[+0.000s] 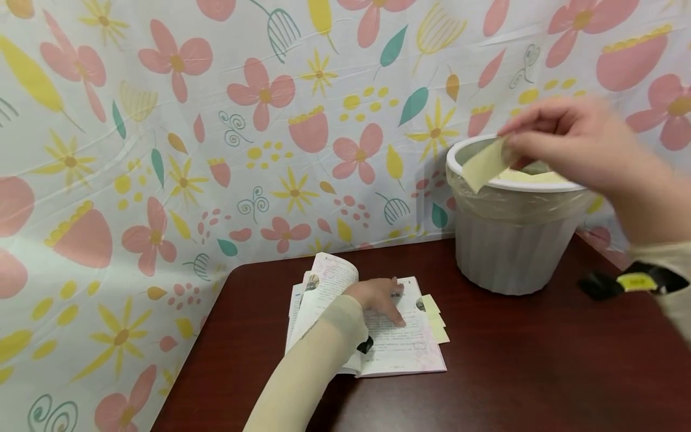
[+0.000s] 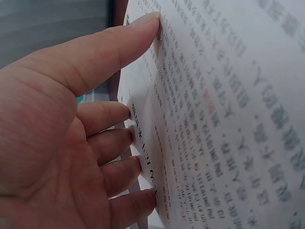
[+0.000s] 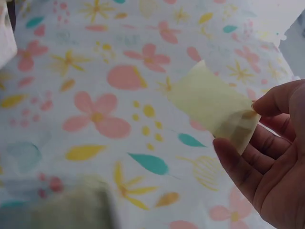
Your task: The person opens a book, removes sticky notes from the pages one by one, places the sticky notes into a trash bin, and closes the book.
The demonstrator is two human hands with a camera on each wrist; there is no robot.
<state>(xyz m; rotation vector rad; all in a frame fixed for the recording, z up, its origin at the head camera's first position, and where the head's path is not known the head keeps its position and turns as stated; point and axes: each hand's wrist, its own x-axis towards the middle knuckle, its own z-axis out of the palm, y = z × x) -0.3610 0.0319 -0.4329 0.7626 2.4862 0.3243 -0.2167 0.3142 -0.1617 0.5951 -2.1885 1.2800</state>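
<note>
An open book (image 1: pixel 402 354) lies on the dark table, several yellow sticky notes (image 1: pixel 436 321) jutting from its right edge. My left hand (image 1: pixel 378 297) rests on the right-hand page; in the left wrist view its fingertips and thumb touch the printed paper (image 2: pixel 205 119). Between thumb and fingers my right hand (image 1: pixel 588 141) pinches a pale yellow sticky note (image 1: pixel 484 165), held at the rim of a grey bin (image 1: pixel 502 240). That same note (image 3: pixel 209 100) shows flat and slightly bent in the right wrist view. Yellow paper (image 1: pixel 531 176) lies inside the bin.
A clear plastic liner (image 1: pixel 513 207) is folded over the bin's side beneath its white rim. Behind the reddish-brown table (image 1: pixel 513 360) hangs a floral sheet (image 1: pixel 259 198). The bin stands at the table's back right.
</note>
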